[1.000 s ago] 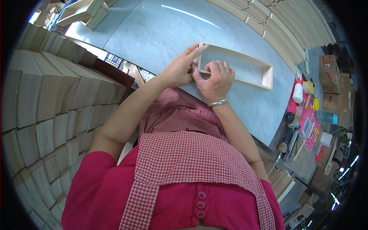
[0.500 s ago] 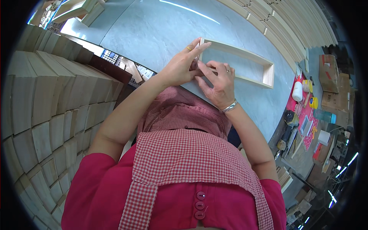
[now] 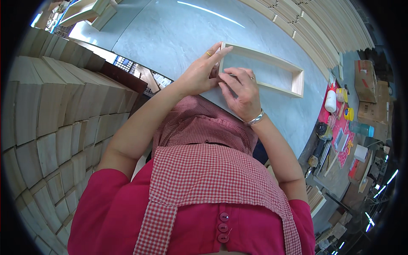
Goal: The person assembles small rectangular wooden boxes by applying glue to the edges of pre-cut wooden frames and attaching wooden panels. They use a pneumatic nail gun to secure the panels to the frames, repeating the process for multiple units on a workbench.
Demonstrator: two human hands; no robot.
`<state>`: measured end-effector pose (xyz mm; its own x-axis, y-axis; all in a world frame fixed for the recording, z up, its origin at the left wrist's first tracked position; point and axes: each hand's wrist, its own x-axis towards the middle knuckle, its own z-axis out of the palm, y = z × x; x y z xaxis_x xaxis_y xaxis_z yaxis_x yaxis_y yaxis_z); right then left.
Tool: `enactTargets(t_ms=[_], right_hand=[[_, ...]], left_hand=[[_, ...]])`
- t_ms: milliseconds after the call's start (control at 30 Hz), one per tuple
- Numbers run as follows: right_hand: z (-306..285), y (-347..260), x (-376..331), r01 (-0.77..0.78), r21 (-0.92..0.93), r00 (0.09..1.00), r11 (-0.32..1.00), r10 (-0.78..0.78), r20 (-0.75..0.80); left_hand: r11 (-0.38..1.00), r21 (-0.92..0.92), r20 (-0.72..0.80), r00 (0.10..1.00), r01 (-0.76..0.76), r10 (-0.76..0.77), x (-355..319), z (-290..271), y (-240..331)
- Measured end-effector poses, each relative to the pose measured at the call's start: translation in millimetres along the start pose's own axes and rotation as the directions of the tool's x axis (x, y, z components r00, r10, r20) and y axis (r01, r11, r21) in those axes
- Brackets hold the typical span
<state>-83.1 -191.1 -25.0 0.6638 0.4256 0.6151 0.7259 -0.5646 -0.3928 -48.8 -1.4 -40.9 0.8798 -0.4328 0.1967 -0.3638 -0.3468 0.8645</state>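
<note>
A shallow rectangular wooden frame (image 3: 272,59) lies on the grey table (image 3: 170,34). My left hand (image 3: 199,72), with a ring on one finger, presses against the frame's near left corner, fingers stretched along its short side. My right hand (image 3: 240,91), wearing a ring and a silver bracelet, is curled at the same corner, touching the left hand; whatever it pinches there is hidden by the fingers.
Stacks of pale wooden blocks (image 3: 46,110) rise at my left. Long wooden slats (image 3: 331,29) lie along the table's far right. A white bottle (image 3: 330,101), yellow tubs (image 3: 348,114) and tools sit on a red mat at the right. More frames (image 3: 85,10) stand at the far left.
Both hands have stayed on the frame's corner; the right hand has shifted slightly closer along the near edge, and the view has tilted a little.
</note>
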Motion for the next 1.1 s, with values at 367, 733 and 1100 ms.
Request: enactTargets(t_ms=[367,733,1100], right_hand=[[2.7,-3.6,6.5,0.003,0.048,0.997,0.999,-0.006,0.072],[-8.5,-0.1,1.1,-0.007,0.066,0.996,0.998,0.001,0.085],[-329.6,240.6,-176.5,-0.630,-0.759,0.646,0.163,0.653,-0.396]], left_hand=[[0.999,-0.009,0.014,0.999,0.034,-0.034,-3.4,-1.7,-3.6],[0.997,0.068,0.021,0.999,0.024,-0.025,7.9,-3.1,-0.7],[0.995,-0.064,0.026,0.997,0.074,-0.072,4.7,4.0,-2.1]])
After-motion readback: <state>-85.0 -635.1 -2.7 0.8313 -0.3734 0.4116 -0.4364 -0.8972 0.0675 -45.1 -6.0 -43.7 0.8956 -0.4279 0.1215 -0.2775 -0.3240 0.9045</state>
